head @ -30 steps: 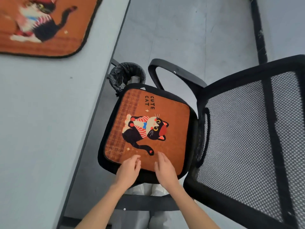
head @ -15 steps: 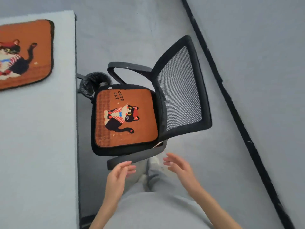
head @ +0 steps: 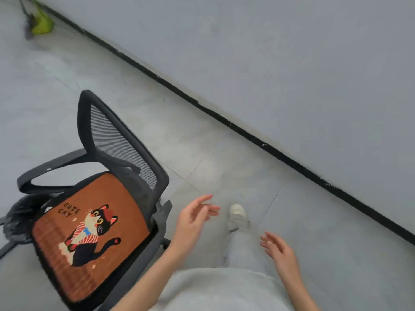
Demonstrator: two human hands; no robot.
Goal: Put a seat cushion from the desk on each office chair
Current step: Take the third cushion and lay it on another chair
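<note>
An orange seat cushion (head: 89, 234) printed with a black cat and the words "CUTE CAT" lies flat on the seat of a black mesh-backed office chair (head: 116, 142) at the lower left. My left hand (head: 193, 218) hangs in the air just right of the chair, fingers apart and holding nothing. My right hand (head: 278, 252) is further right over the floor, also with loose spread fingers and nothing in it. Neither hand touches the chair or the cushion. The desk is out of view.
A grey wall (head: 292, 63) with a black baseboard (head: 224, 122) runs diagonally across the upper right. My grey trouser leg and white shoe (head: 237, 215) are on the grey floor between my hands. A blurred green object (head: 41, 23) lies in the far top-left corner.
My hands lifted off the cushion and pulled away from the chair. The view swung right, so the desk and the second cushion left the frame and the chair slid to the lower left.
</note>
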